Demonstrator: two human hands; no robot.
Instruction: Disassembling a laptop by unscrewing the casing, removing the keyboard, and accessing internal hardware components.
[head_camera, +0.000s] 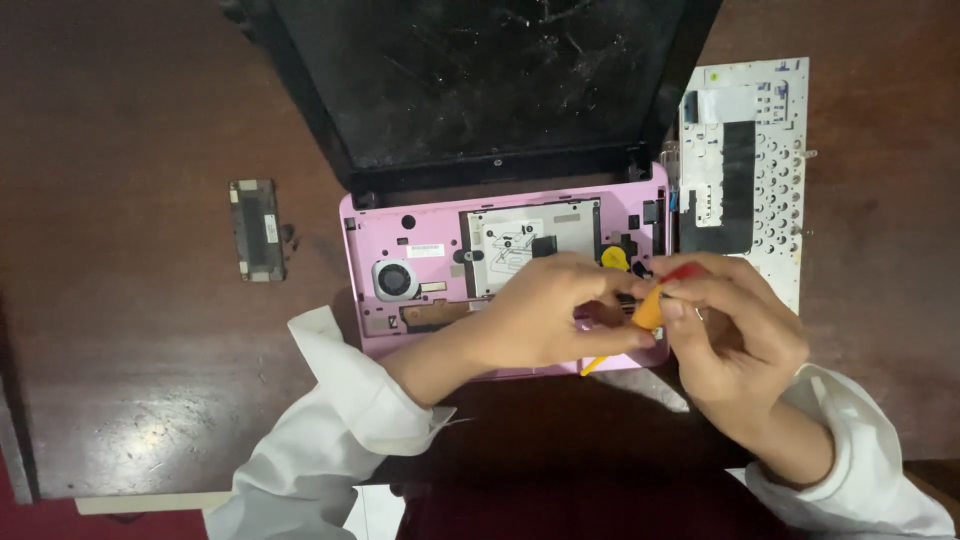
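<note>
Two hands are seen over the front right corner of an opened pink laptop (420, 215). The left hand (545, 315) is closed, thumb and fingertips pinched on an orange-handled tool (648, 310). The right hand (735, 325) is closed too, its fingers curled around the same tool from the other side; a red tip or cap (685, 271) is seen just above the fingers. What kind of tool it is cannot be told for certain; a thin yellow length (594, 364) shows below the left hand, at the laptop's front edge.

Under the hands, the keyboard deck is stripped: a round fan (395, 280) sits at the left, a grey plate (520, 240) in the middle, a yellow part (614, 257) just beside the left fingertips. The black screen (480, 70) is laid back, dusty and scratched. The removed keyboard (745, 170) lies face down to the right, touching or nearly touching the laptop's side; its flat cable end (725, 100) is seen at the top. A small dark cover (257, 229) lies well apart on the left of the brown surface (120, 350).

Risks, as judged: the tool is held between both hands directly above bare parts, so a slip could gouge the board or a connector. The keyboard lies near the surface's right edge, where a sleeve could knock it. Small loose parts could be lost against the dark wood.
</note>
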